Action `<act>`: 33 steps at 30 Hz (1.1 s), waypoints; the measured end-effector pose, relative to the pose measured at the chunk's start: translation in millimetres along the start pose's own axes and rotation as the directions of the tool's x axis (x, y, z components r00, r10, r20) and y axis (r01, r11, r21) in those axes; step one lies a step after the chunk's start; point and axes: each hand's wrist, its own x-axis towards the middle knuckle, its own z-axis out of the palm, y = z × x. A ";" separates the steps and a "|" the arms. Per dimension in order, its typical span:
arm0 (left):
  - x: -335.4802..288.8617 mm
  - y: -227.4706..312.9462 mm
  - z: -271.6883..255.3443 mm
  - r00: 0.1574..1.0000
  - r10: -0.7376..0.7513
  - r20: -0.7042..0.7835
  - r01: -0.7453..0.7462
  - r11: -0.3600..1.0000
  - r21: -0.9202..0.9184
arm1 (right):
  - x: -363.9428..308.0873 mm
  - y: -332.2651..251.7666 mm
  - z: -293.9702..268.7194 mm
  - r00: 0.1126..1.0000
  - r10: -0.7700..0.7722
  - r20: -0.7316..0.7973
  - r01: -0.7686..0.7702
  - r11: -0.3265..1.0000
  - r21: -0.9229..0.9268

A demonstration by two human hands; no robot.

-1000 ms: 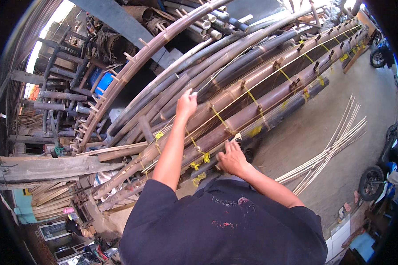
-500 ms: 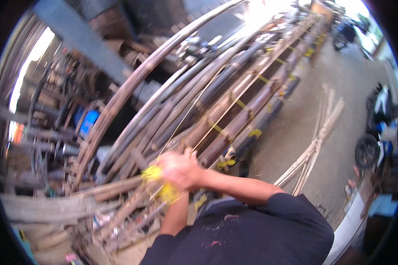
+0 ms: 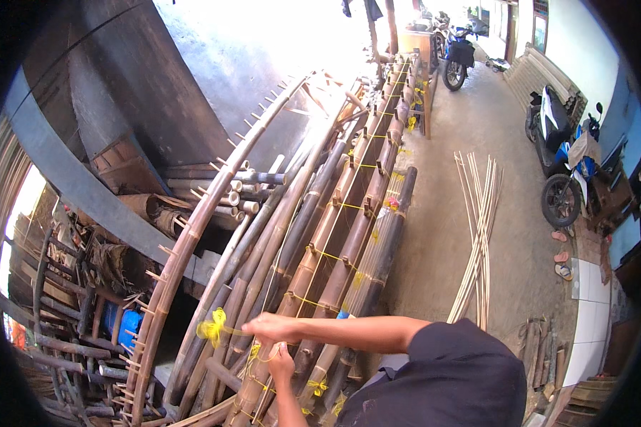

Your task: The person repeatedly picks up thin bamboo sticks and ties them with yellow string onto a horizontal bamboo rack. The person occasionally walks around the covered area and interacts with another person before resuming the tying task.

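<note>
My right hand (image 3: pixel 269 328) is closed on a yellow cord, its arm reaching across from the right. A looped bundle of the same yellow cord (image 3: pixel 211 327) hangs just left of it. Slightly below, my left hand (image 3: pixel 281 365) is closed with the thumb up; a strand of the cord runs to it from the right hand's side. Both hands are over the near end of a long brown bamboo pole (image 3: pixel 327 238). Beside this lies a second bamboo pole (image 3: pixel 355 247). Short dark pegs stand along both, and yellow cord spans between them at intervals.
Left of the hands a curved bamboo pole with pegs (image 3: pixel 177 277) leans over more poles. Thin pale sticks (image 3: pixel 479 245) lie crossed on the concrete floor at right. Parked motorbikes (image 3: pixel 563 192) and sandals (image 3: pixel 562 255) line the right side. Dark wooden racks (image 3: pixel 57 299) stand at left.
The view has swung and sharpened. My hands, clasped together in a blur before, are now slightly apart, right above left. The yellow bundle now hangs farther out to the left of the right hand.
</note>
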 end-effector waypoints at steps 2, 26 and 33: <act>0.8 21.8 1.7 1.000 -0.020 0.001 0.020 0.999 0.025 | -47.3 41.1 -11.3 0.890 -0.237 0.390 0.364 0.884 -0.295; 25.1 -30.1 -111.3 0.977 0.051 -0.208 0.019 0.947 0.320 | -120.0 168.1 91.8 0.989 0.046 0.140 0.074 0.668 -0.741; -80.8 -102.5 -87.2 0.990 0.000 0.143 -0.025 0.984 0.176 | -105.2 197.9 137.0 0.838 0.519 -0.169 -0.077 0.418 0.905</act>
